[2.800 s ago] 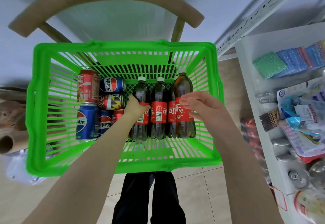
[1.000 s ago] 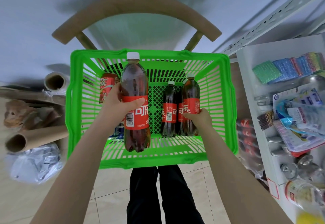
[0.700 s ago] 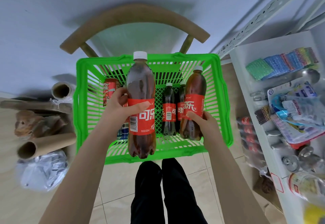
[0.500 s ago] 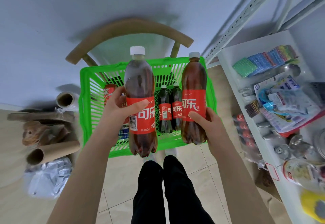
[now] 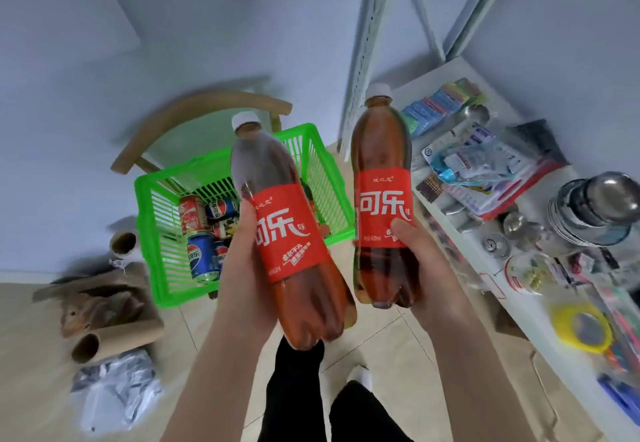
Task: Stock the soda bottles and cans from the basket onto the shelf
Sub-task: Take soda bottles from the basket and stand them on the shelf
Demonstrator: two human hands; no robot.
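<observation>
My left hand (image 5: 242, 268) grips a cola bottle (image 5: 287, 230) with a red label and white cap, tilted slightly left in mid-air. My right hand (image 5: 419, 258) grips a second cola bottle (image 5: 381, 192) of the same kind, upright, near the white shelf (image 5: 491, 268) on the right. Behind the bottles the green basket (image 5: 156, 233) sits on a wooden chair (image 5: 194, 112). Several red and blue cans (image 5: 201, 254) lie in its left half. The left bottle hides the basket's right half.
The shelf holds sponges (image 5: 440, 102), plastic packets (image 5: 485, 167), steel bowls (image 5: 599, 209) and a yellow tape roll (image 5: 581, 327). Cardboard tubes (image 5: 114, 337) and a crumpled bag (image 5: 114, 389) lie on the floor at left. My legs (image 5: 311, 389) are below.
Both hands have lifted their bottles out of the basket and carried them up and to the right. My view has swung toward the shelf, so the basket now sits farther left.
</observation>
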